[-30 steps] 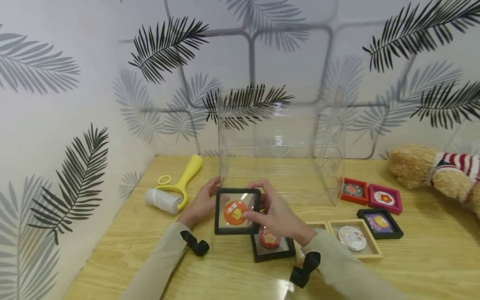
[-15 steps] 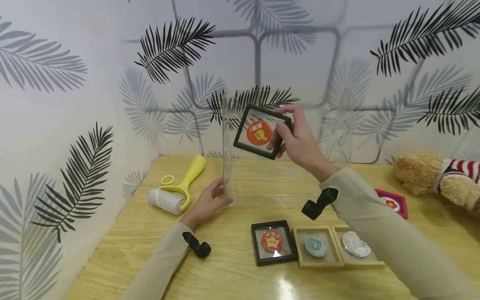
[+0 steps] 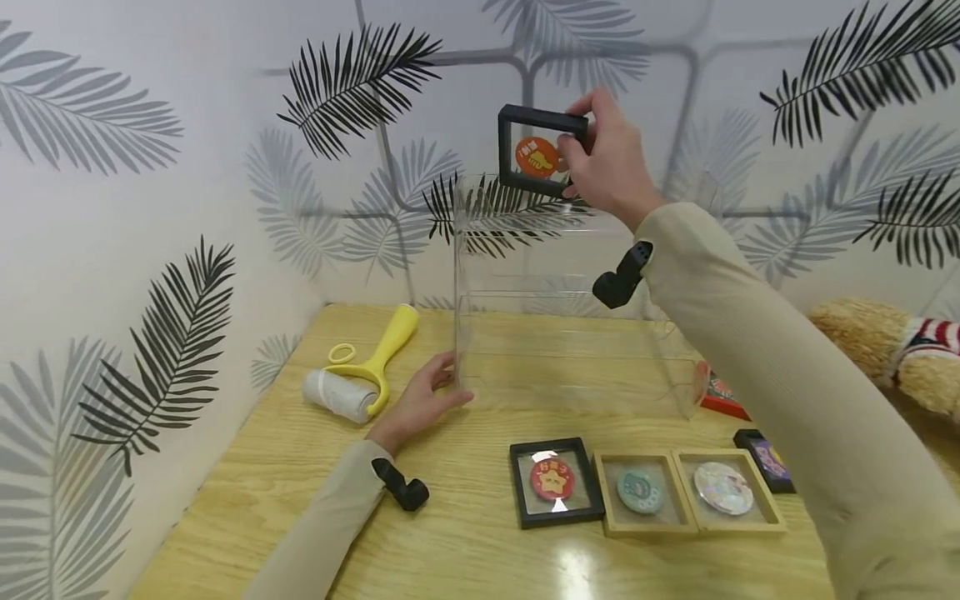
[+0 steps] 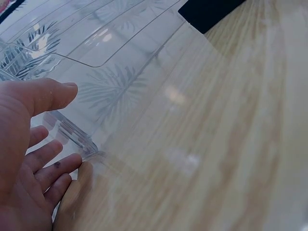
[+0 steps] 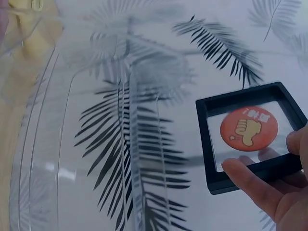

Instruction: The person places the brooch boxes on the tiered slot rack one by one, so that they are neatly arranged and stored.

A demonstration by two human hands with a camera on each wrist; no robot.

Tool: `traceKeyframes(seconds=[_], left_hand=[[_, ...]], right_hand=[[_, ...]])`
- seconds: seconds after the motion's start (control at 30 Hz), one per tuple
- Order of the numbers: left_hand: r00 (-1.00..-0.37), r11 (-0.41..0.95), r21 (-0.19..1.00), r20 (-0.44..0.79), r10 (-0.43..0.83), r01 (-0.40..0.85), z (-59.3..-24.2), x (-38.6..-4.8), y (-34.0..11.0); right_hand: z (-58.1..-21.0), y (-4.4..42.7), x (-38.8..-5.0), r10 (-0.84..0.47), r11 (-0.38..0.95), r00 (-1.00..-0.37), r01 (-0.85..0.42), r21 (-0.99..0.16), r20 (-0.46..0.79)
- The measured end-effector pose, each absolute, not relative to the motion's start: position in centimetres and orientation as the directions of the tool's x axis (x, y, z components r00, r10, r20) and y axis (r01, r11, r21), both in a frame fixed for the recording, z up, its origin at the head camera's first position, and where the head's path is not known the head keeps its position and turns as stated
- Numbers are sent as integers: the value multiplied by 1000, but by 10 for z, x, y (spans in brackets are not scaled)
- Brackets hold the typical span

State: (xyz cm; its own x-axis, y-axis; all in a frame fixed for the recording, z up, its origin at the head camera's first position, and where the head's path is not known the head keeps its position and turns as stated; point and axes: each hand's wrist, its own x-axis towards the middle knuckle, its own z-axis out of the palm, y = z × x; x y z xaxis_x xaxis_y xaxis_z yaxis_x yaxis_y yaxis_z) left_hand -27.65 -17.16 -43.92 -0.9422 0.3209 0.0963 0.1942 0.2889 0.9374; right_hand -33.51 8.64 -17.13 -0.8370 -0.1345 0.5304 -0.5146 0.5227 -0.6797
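High in the head view, my right hand pinches a black display frame by its right side. Inside its clear film sits an orange round badge with a yellow thumbs-up, also visible in the right wrist view. The frame is above the top of a clear acrylic tiered display stand. My left hand rests by the stand's lower left edge, thumb apart from the fingers. In the left wrist view the fingers lie beside the stand's clear corner; whether they press it, I cannot tell.
In front of the stand lie a black frame with a red badge and two wooden-coloured frames. A red frame and another black frame are partly behind my right sleeve. A yellow-handled roller is left, a plush toy right.
My right hand has lifted the black frame from the table front, up and to the right, above the stand. My left hand let go of the frame and stays by the stand's left edge.
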Motion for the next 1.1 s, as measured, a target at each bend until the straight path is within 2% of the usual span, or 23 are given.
traceKeyframes(seconds=[0.2,0.37,0.57,0.87,1.1], left_hand=[[-948,302,936,85,308,182,-439,-275,-168],[-946,299,933,103,308,199,-438,-278,-164],[-945,295,936,94,312,190,-439,-276,-168],[-935,290,934,106,338,210,-438,-276,-169],[-939,289,939,85,333,187,-439,-276,-170]], right_hand=[[-182,88,-350,-175,557,-855,-495,-667,488],[-189,92,-358,-223,629,-855,-494,-601,469],[-203,93,-361,-212,650,-884,-446,-616,416],[-207,104,-359,-181,774,-814,-464,-431,552],[-204,112,-348,-185,834,-809,-429,-346,558]])
